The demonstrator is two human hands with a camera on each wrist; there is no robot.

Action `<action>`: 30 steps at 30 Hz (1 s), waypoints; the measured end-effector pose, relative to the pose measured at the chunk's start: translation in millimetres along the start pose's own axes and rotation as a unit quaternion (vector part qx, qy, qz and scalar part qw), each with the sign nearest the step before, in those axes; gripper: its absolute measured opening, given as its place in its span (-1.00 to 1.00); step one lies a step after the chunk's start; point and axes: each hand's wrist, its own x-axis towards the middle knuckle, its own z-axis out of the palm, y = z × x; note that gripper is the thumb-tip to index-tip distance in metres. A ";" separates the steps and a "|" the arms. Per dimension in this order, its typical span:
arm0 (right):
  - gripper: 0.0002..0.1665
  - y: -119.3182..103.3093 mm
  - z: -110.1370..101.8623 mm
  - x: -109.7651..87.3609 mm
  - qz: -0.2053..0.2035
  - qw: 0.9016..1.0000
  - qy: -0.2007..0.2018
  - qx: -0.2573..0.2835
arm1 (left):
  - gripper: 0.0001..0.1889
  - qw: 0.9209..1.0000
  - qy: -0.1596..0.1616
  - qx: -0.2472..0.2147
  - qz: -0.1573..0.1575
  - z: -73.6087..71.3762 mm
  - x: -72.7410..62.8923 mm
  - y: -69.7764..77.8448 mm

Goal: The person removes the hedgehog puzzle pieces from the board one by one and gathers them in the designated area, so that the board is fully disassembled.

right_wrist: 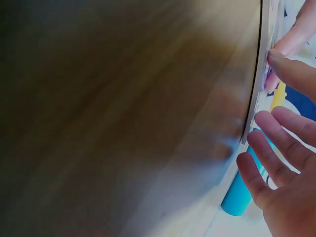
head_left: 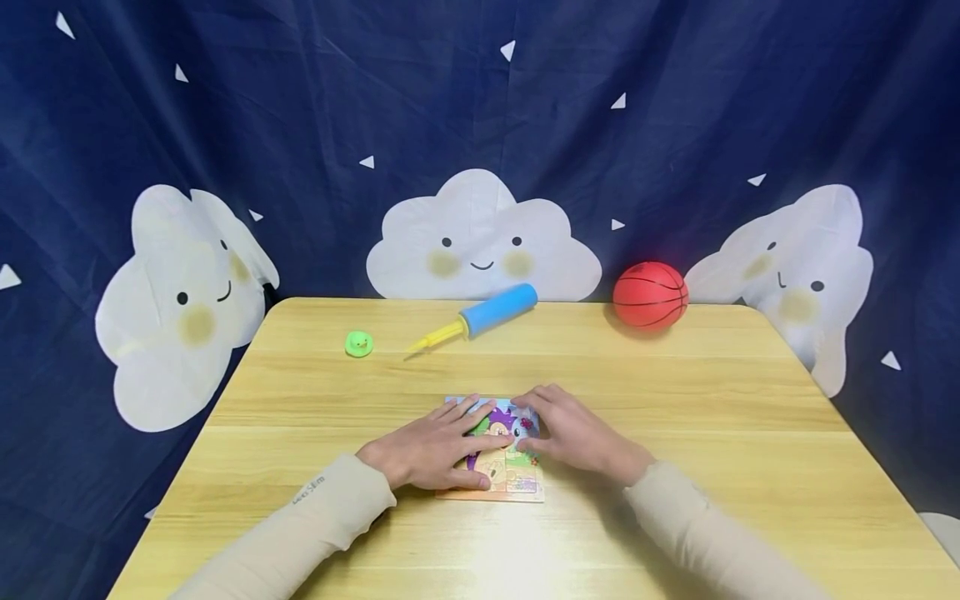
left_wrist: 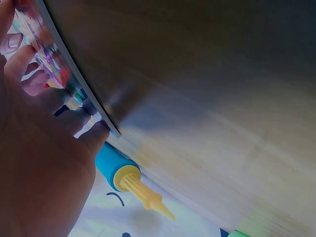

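the table (head_left: 675, 392) has a glossy wood-grain finish, the puzzle (head_left: 507, 462) a smooth one; the pump (head_left: 499, 309) is plastic, the backdrop (head_left: 435, 92) creased cloth.

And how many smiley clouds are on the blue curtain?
3: the left cloud beside the table, the middle cloud behind its far edge, and the right cloud past the red ball. A white shape, cut off at lower right, may be another.

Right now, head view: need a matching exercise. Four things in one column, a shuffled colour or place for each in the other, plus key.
Things
1. Puzzle
2. Pump
3. Ball
4. Toy duck

Colours or places
A. red with black lines
B. green all over but for the beak
C. partly under the left hand
D. blue and yellow

Pairs: 1-C, 2-D, 3-A, 4-B
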 end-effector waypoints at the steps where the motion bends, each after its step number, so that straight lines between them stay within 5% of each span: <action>1: -0.25 0.0 0.4 0.2 0.001 1.000 -0.001 -0.001 | -0.30 1.000 -0.001 0.000 0.000 0.0 0.0 0.3; 30: -0.24 -17.1 -8.2 16.9 0.019 0.999 -0.041 -0.025 | -0.27 1.000 -0.006 -0.002 -0.010 0.0 -1.3 1.1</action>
